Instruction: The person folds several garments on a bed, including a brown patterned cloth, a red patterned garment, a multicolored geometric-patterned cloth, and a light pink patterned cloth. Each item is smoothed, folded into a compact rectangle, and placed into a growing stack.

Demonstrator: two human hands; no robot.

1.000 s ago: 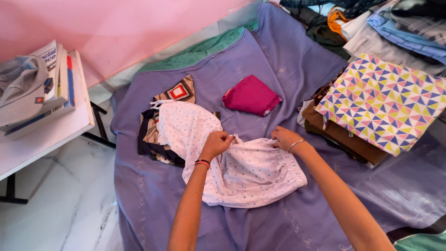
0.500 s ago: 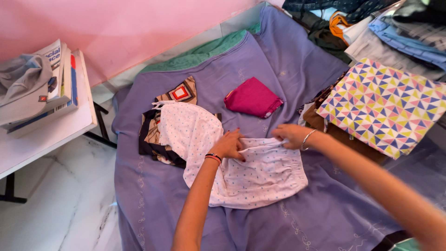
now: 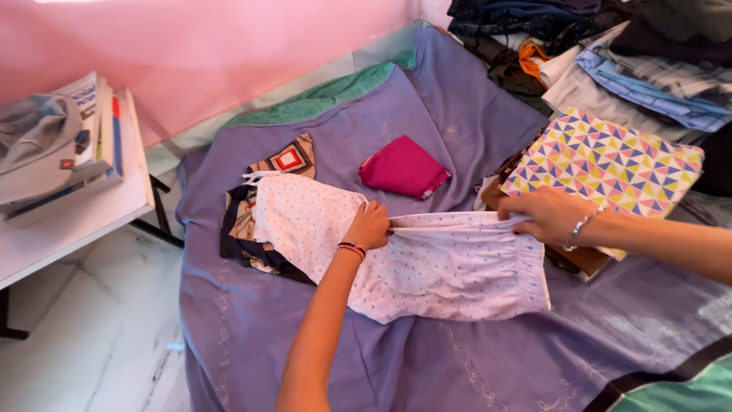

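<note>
A white garment with small dots (image 3: 427, 267) lies spread on the purple cloth (image 3: 252, 336). My left hand (image 3: 369, 226) pinches its upper edge near the middle. My right hand (image 3: 540, 214) grips the same edge further right, and the band between them is pulled taut. A bracelet sits on each wrist. The garment's left part lies over a dark patterned cloth (image 3: 252, 229).
A folded magenta cloth (image 3: 402, 166) lies just beyond the garment. A folded cloth with coloured triangles (image 3: 610, 164) sits at the right on brown items. Stacked clothes (image 3: 610, 53) fill the far right. A white table (image 3: 76, 206) with books stands left, over marble floor.
My hands have moved apart along the garment's upper edge, the right one going further right, and the bunched cloth is now stretched out flat and wide.
</note>
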